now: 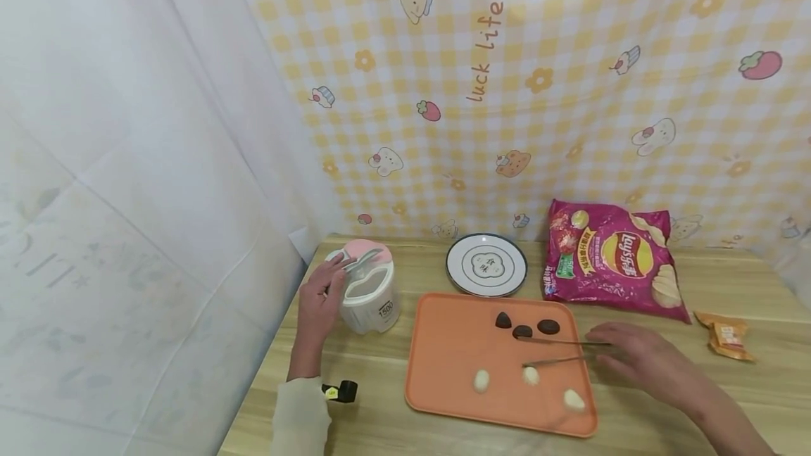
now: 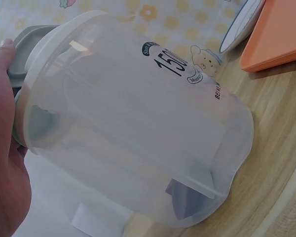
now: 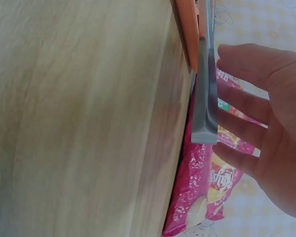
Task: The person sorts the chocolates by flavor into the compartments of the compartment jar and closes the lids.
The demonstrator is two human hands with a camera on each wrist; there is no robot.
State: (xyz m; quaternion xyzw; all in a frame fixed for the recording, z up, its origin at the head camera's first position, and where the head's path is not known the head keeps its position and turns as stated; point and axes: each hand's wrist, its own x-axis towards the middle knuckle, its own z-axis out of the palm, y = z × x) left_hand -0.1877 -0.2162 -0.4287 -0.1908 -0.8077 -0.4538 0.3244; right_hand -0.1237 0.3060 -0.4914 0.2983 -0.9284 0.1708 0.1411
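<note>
My left hand [image 1: 322, 294] grips the lid flap [image 2: 32, 49] of a clear plastic storage container [image 1: 374, 308] marked 1500. Its lid is pink and pale green, with one flap raised over an opening. Inside, a dark piece [image 2: 187, 197] shows through the wall near the bottom. With thumb and fingers, my right hand [image 1: 652, 357] holds metal tongs [image 3: 204, 98]. Their spread tips reach over the orange tray [image 1: 443, 350]. One tip is at a dark brown piece [image 1: 522, 331], the other just above a white piece [image 1: 531, 376]. Other dark and white pieces lie on the tray.
Behind the tray are a white plate [image 1: 456, 266] with a dark rim and a magenta Lay's chip bag [image 1: 608, 259]. A small orange packet [image 1: 727, 336] lies at the right. Near my left forearm is a black object [image 1: 347, 391]. A checked curtain [image 1: 443, 160] hangs behind the table.
</note>
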